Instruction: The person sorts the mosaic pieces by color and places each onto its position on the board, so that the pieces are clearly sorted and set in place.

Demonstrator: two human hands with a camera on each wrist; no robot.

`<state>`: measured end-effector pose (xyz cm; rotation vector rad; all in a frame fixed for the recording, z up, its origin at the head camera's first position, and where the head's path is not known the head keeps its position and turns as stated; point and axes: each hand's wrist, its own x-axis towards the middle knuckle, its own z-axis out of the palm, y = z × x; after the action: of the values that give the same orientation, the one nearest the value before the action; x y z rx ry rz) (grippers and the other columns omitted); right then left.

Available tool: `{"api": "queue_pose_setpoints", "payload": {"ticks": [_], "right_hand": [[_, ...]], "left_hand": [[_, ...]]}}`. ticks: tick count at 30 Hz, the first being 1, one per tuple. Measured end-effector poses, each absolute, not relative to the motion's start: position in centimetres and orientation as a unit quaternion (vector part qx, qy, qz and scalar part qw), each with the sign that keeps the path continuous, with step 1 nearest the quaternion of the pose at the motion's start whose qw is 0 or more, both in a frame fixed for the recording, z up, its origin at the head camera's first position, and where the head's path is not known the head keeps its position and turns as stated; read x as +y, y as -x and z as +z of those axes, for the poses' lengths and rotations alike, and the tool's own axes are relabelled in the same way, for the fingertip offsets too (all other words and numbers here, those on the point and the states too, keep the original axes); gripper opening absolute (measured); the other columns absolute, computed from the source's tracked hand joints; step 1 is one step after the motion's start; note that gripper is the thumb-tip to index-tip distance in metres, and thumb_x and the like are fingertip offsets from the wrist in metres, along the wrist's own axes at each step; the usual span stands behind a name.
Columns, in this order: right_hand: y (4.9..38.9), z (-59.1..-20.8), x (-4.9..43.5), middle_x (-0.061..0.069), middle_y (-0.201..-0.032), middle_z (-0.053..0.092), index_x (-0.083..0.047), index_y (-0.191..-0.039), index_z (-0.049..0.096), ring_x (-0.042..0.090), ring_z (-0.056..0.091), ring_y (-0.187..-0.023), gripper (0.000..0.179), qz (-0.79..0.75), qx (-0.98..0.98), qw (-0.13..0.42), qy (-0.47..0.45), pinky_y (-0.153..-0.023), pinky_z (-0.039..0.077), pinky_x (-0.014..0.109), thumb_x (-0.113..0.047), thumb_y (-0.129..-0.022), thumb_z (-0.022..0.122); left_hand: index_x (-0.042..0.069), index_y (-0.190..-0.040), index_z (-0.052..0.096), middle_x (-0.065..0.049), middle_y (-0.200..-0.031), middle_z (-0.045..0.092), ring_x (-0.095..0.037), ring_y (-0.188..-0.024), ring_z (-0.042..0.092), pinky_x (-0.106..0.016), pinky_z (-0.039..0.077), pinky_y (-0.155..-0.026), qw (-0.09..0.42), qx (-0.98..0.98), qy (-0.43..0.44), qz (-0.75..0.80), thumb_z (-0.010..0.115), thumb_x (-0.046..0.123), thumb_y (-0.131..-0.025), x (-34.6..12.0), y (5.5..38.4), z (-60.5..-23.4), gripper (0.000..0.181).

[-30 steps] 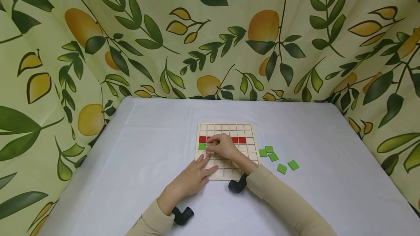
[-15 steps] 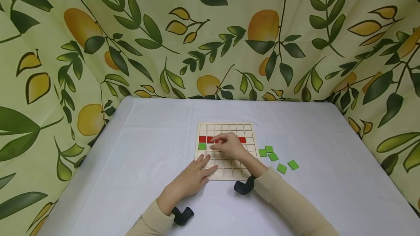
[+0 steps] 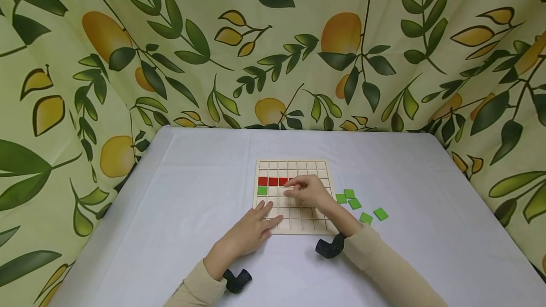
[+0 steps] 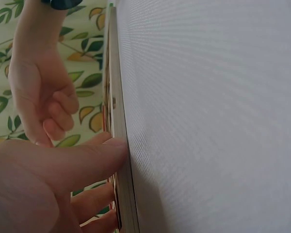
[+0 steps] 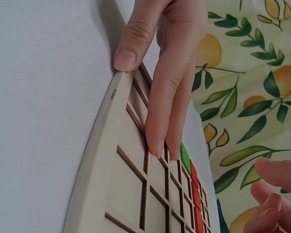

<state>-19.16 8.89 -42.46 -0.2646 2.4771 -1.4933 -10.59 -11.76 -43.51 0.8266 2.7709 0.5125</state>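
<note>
A light wooden grid board point(image 3: 296, 224) lies flat on the table. Near its lower left corner rests my left hand point(image 3: 250, 230), fingers spread and straight. In the right wrist view, the left thumb point(image 5: 126, 60) touches the board's edge. My right hand point(image 3: 311, 192) hovers over the middle right of the board, fingers loosely bent, with nothing visible between them. A row of red square tiles point(image 3: 273, 181) runs across the grid, partly hidden behind the right hand. Directly below the leftmost red one sits a green square tile point(image 3: 262, 190) in its cell.
Several loose green tiles point(image 3: 354, 203) lie to the right of the board on the white tablecloth point(image 3: 192, 169). Black wrist devices point(image 3: 239, 281) show at both sleeves. A leaf-and-fruit patterned curtain point(image 3: 273, 60) stands behind and at both sides of the table.
My right hand has moved to the right, away from the green tile on the board, uncovering more of the red row's left part. The left hand stays put.
</note>
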Motion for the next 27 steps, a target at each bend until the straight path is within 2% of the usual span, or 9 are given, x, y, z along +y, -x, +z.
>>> {"api": "queue_pose_setpoints", "payload": {"ticks": [5, 12, 27], "right_hand": [[18.8, -42.3, 9.9, -0.006, -0.063, 0.050, 0.001, -0.102, 0.072, 0.010, 0.043, -0.056, 0.026, -0.523, 0.839, 0.123, 0.090, -0.048, 0.036, 0.018, -0.013, -0.080, 0.075], [18.5, -42.4, 11.1, -0.006, -0.065, 0.050, 0.002, -0.104, 0.071, 0.010, 0.042, -0.059, 0.027, -0.521, 0.842, 0.120, 0.069, -0.050, 0.036, 0.018, -0.013, -0.082, 0.074], [17.6, -41.8, 14.2, -0.008, -0.064, 0.049, 0.005, -0.110, 0.068, 0.005, 0.038, -0.052, 0.034, -0.538, 0.833, 0.120, 0.042, -0.047, 0.034, 0.018, -0.016, -0.084, 0.074]], "left_hand": [[0.020, -0.140, 0.052, -0.019, -0.155, 0.036, -0.041, -0.146, 0.030, -0.057, 0.035, -0.115, 0.105, 0.938, -0.279, 0.178, 0.055, 0.015, -0.097, -11.7, 10.5, -43.4, 0.043], [0.020, -0.140, 0.052, -0.019, -0.156, 0.034, -0.041, -0.146, 0.029, -0.057, 0.033, -0.116, 0.107, 0.938, -0.274, 0.180, 0.054, 0.016, -0.097, -11.7, 10.5, -43.4, 0.043], [0.019, -0.140, 0.052, -0.018, -0.156, 0.035, -0.041, -0.146, 0.030, -0.057, 0.034, -0.116, 0.103, 0.940, -0.271, 0.179, 0.054, 0.016, -0.097, -11.6, 10.5, -43.5, 0.043]]}}
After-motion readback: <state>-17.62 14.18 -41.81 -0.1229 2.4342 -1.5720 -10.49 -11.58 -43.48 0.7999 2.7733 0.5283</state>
